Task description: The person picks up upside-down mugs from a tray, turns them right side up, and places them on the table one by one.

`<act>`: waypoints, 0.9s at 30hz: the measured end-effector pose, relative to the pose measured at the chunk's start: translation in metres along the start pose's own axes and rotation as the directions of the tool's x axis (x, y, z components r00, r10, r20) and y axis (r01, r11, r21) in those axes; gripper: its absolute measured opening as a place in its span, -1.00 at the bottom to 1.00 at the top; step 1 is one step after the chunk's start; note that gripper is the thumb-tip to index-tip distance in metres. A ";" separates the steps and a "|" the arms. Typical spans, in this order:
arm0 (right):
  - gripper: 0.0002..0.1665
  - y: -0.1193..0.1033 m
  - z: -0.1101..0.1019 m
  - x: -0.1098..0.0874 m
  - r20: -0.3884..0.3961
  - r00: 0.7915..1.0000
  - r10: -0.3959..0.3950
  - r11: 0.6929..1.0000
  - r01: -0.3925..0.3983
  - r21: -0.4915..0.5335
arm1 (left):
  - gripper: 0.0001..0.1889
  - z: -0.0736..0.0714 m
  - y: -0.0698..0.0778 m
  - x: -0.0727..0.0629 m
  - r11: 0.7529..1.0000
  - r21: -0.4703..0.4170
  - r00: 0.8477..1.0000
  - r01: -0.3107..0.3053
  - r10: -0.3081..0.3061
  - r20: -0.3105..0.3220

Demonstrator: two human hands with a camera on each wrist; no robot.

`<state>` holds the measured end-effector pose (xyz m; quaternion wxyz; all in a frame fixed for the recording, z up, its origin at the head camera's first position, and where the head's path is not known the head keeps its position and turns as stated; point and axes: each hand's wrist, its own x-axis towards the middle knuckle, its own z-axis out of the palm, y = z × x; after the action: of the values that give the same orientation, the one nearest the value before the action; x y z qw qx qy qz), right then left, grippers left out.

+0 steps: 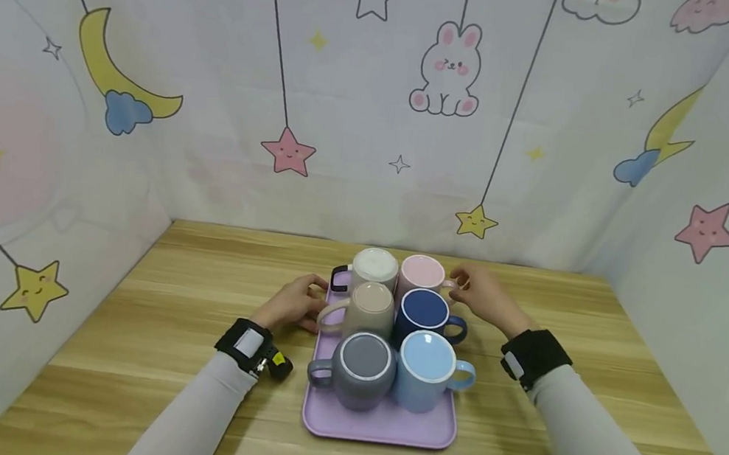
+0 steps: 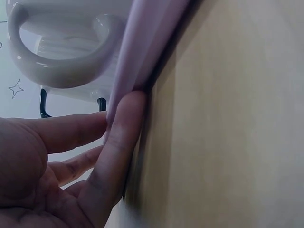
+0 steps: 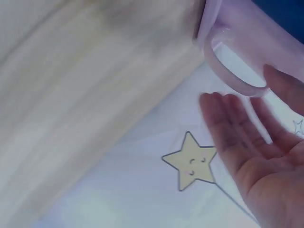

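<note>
Several mugs stand upside down in two rows on a lilac tray [image 1: 377, 427]: a white mug [image 1: 374, 267] with a partly black handle, pink [image 1: 422, 272], beige [image 1: 369, 309], navy [image 1: 424, 312], grey [image 1: 362, 372] and light blue [image 1: 423, 371]. My left hand [image 1: 295, 302] is at the tray's left edge, pinching its rim [image 2: 137, 52] between fingers in the left wrist view, just below a mug handle [image 2: 66, 71]. Beside the pink mug's handle [image 3: 232, 80], my right hand [image 3: 256, 147] has loosely extended fingers, its thumb tip overlapping the handle in the right wrist view.
The tray rests on a wooden table [image 1: 194, 328]. A white cloth backdrop [image 1: 365, 94] with stars, a moon and a rabbit rises along the back and both sides. Black bands with small devices circle both wrists [image 1: 536, 357]. Handles jut beyond both tray sides.
</note>
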<state>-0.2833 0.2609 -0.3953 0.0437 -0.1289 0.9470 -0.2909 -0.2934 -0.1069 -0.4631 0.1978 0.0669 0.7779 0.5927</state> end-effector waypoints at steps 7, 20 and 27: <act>-0.84 -0.015 -0.002 0.007 0.000 0.993 -0.115 0.973 0.113 -0.200 | -0.54 -0.001 0.000 0.001 1.000 -0.002 1.000 -0.018 0.018 0.001; -0.82 -0.017 0.000 0.015 0.029 0.995 -0.093 0.974 0.097 -0.206 | -0.53 0.000 -0.002 -0.002 1.000 -0.003 1.000 -0.018 0.018 0.001; -0.81 -0.016 0.001 0.017 -0.001 0.997 -0.071 0.987 0.070 -0.142 | -0.54 -0.001 0.000 -0.002 1.000 0.002 1.000 -0.022 0.022 -0.003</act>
<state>-0.2961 0.2432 -0.3873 0.0211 -0.1642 0.9603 -0.2246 -0.2919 -0.1086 -0.4623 0.1900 0.0748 0.7780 0.5941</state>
